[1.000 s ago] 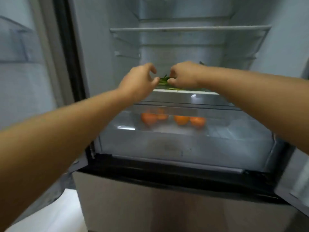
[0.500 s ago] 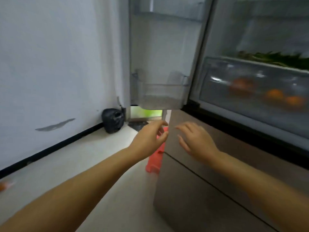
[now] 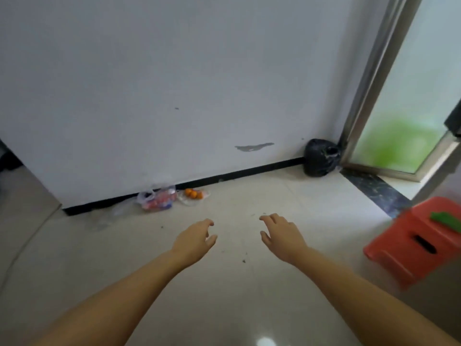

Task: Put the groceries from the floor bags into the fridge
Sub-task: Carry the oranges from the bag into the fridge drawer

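2 clear bags by wall: one w/ red items [image 3: 157, 201], one w/ oranges [image 3: 192, 195]. Left hand [image 3: 193, 242] & right hand [image 3: 282, 236]: fingers relaxed, empty.

Both hands reach forward over the pale floor, the left hand [image 3: 194, 242] and right hand [image 3: 282, 237] empty with fingers loosely spread. Far left against the wall lie two clear bags, one [image 3: 157, 199] with red contents (blurred), the other [image 3: 193, 195] holding oranges. A red stool [image 3: 411, 248] stands near right.
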Motion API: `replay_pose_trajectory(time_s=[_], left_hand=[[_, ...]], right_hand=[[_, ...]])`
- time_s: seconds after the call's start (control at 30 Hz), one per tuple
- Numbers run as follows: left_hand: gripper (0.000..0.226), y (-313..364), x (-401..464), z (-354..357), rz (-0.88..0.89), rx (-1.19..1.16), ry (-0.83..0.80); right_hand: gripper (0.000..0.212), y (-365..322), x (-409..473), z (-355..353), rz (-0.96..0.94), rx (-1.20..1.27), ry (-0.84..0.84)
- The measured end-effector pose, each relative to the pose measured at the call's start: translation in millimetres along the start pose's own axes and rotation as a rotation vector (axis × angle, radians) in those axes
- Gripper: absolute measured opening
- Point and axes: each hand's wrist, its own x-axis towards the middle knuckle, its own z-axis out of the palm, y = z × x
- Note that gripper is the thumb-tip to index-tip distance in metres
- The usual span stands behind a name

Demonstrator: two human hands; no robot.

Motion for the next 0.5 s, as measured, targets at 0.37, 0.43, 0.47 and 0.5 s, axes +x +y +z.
replay_pose_trajectory(time_s=[0.37,0.43,0.47,0.5], left_hand=[[0.039,-127.2,108.4,-18.0,-0.259,-0.168,-0.048],[0.039,-146.2,145.8,-30.5,-0.292,-0.179,-0.033],[0.039,-155.2,164.9,-37.9,-0.311,-0.185,-0.029],[0.038,-163.4,183.6,-45.6,-0.326,-0.189,-0.033]], right_hand=[[0.044,-77.6,191.8,48.6,-0.164,-0.028,-0.216],[0.044,-78.8,238.2,53.5,-0.179,-0.038,-0.245],[0.044,-79.6,261.6,55.1,-0.178,-0.038,-0.265],[0.044,-80.4,284.1,56.9,-0.175,-0.035,-0.286]])
